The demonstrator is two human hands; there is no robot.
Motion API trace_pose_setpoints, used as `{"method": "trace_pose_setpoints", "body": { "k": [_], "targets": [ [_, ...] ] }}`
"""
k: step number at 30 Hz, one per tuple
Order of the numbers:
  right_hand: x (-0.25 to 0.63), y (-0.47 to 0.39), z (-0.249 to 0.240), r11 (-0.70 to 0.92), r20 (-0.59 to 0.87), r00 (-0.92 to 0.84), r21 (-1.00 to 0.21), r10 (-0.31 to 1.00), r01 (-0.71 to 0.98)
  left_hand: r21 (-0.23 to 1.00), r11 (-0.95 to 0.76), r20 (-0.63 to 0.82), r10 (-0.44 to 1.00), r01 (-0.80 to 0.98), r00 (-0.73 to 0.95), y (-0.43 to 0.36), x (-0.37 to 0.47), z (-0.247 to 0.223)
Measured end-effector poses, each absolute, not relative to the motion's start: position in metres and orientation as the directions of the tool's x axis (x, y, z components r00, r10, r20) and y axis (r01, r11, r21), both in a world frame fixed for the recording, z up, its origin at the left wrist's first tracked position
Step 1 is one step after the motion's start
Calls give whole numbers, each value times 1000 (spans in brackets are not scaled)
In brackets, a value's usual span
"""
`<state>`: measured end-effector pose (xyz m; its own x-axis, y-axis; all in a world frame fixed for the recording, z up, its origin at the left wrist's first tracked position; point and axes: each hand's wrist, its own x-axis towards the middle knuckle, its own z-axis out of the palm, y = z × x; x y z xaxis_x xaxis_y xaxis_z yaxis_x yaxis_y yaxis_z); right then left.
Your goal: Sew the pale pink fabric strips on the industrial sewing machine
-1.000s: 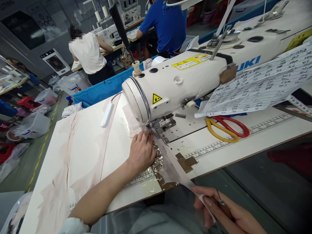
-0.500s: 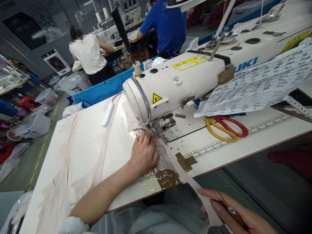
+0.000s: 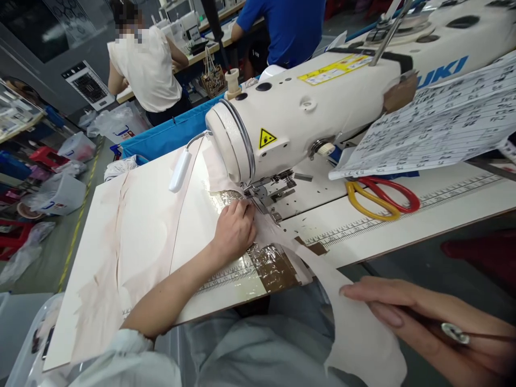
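Observation:
My left hand [image 3: 234, 230] lies with its fingers curled together, pressing pale fabric down just in front of the needle area of a white sewing machine [image 3: 278, 118]. From under the machine's foot, the pale pink fabric piece [image 3: 363, 338] runs towards me and hangs over the table edge. Its loose end is pinched by my right hand [image 3: 439, 328], off the table at lower right. A small tool with a round metal part [image 3: 455, 333] rests in that same hand; its kind is unclear.
Pale fabric pieces [image 3: 108, 269] lie on the left of the white table [image 3: 193, 231]. Scissors with yellow and red handles [image 3: 373, 201] lie under written paper sheets [image 3: 435, 129]. A small white lamp [image 3: 180, 171] hangs beside the machine head. Two people [image 3: 147, 70] sit beyond a blue cloth trough [image 3: 169, 131].
My right hand has moved right and slightly up, drawing the fabric outward so more of it shows. My left hand stays by the needle. The camera view has shifted closer.

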<state>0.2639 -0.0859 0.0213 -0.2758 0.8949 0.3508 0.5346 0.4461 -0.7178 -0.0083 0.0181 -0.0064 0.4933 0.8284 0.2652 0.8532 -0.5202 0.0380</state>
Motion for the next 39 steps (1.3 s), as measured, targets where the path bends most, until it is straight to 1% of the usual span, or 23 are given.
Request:
{"method": "trace_pose_setpoints", "body": {
  "k": [4, 6, 8, 10, 11, 12, 13, 14, 15, 17, 18, 20, 22, 23, 25, 27, 29, 35, 39],
  "targets": [
    [233, -59, 71, 523, 424, -311, -739, 851, 423, -30, -516, 257, 824, 856, 506, 29, -7, -8],
    [216, -52, 89, 543, 449, -322, -771, 834, 331, 2, -499, 274, 834, 867, 479, 35, -4, -9],
    [201, -53, 95, 502, 404, -353, -826, 844, 255, 51, -492, 313, 834, 869, 454, 41, -3, -10],
    [190, -59, 86, 450, 331, -423, -865, 843, 220, 83, -495, 362, 824, 865, 436, 45, -4, -13],
    [187, -63, 77, 459, 323, -469, -863, 822, 210, 95, -501, 389, 814, 860, 431, 47, -6, -15],
    [184, -65, 65, 480, 318, -494, -843, 809, 244, 115, -510, 419, 803, 853, 424, 49, -9, -18],
    [183, -67, 52, 529, 318, -557, -806, 767, 267, 140, -521, 449, 791, 842, 415, 50, -12, -20],
    [183, -68, 38, 534, 297, -550, -774, 780, 340, 168, -534, 478, 779, 828, 405, 52, -15, -23],
    [185, -67, 26, 505, 239, -545, -759, 804, 412, 200, -550, 505, 767, 811, 396, 54, -18, -25],
    [189, -63, 7, 392, 124, -493, -779, 861, 490, 265, -586, 544, 747, 766, 383, 58, -24, -28],
    [192, -60, 1, 331, 77, -464, -803, 882, 495, 297, -603, 556, 740, 741, 379, 59, -26, -29],
    [197, -54, -4, 254, 49, -407, -847, 912, 468, 350, -628, 566, 733, 695, 377, 62, -29, -28],
    [198, -46, -6, 254, 89, -339, -837, 937, 484, 389, -640, 564, 734, 663, 378, 63, -31, -26],
    [197, -41, -7, 285, 136, -305, -805, 943, 521, 400, -642, 561, 736, 654, 379, 63, -31, -25],
    [192, -31, -11, 385, 294, -249, -674, 923, 630, 425, -646, 551, 741, 634, 385, 63, -32, -23],
    [186, -21, -17, 464, 447, -233, -524, 863, 714, 458, -647, 542, 747, 609, 385, 63, -32, -22],
    [179, -13, -23, 496, 524, -233, -443, 819, 747, 483, -646, 541, 751, 592, 378, 63, -32, -23],
    [169, -7, -29, 508, 536, -255, -401, 805, 762, 472, -632, 547, 757, 614, 359, 64, -30, -27],
    [167, -6, -29, 499, 518, -266, -384, 813, 777, 463, -630, 550, 756, 623, 356, 64, -30, -26]
  ]
}}
